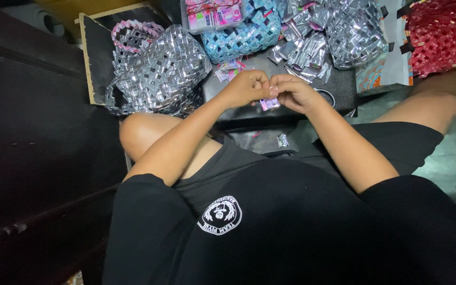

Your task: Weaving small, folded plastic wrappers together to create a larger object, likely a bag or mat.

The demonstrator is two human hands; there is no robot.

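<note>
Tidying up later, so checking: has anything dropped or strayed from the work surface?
Yes. A small silver foil scrap lies down on the dark lap area, below the hands, apart from the foil strip pile up on the black table. A tiny pink bit lies nearby.

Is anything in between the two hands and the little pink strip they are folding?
No, nothing is in the way. The left hand and the right hand already pinch the little pink strip together, above the dark board.
</note>
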